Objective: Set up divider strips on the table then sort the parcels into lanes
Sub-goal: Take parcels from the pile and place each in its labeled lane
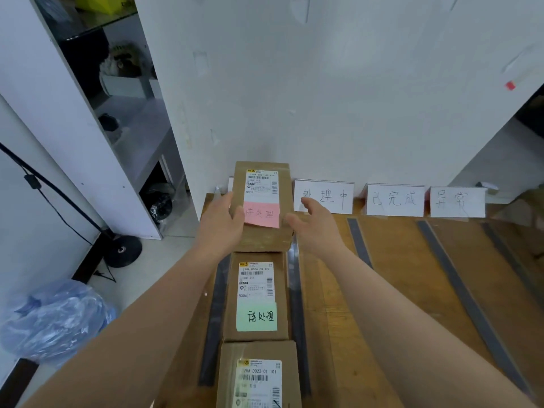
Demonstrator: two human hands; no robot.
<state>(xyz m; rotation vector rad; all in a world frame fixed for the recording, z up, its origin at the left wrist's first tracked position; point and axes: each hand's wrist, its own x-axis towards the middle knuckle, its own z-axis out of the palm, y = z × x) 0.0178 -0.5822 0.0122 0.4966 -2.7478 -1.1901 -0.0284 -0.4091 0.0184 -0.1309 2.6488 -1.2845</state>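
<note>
Three parcels: all sit in the leftmost lane, in a row from 6 toward 12 o'clock: near parcel [256,375], green-note parcel [256,301], pink-note parcel [265,240].
Divider strips: dark divider strips [465,290] lie on the table [397,275], running toward 12 o'clock; this step looks done.
Signs: three white signs [394,200] stand along the far edge toward 1 o'clock; the pink-note parcel covers whatever stands behind it.
Left hand: left hand [223,225] grips the pink-note parcel by its 9 o'clock edge, thumb on its face.
Right hand: right hand [315,225] is spread and loose, holding nothing, just beside the parcel's 3 o'clock edge; I cannot tell if it touches.
Left to do: lanes toward 3 o'clock hold nothing; whether more parcels wait out of view is unclear.
Room: wall [323,113] close at 12 o'clock, table edge just beside the lane at 9 o'clock, open room toward 3 o'clock.
</note>
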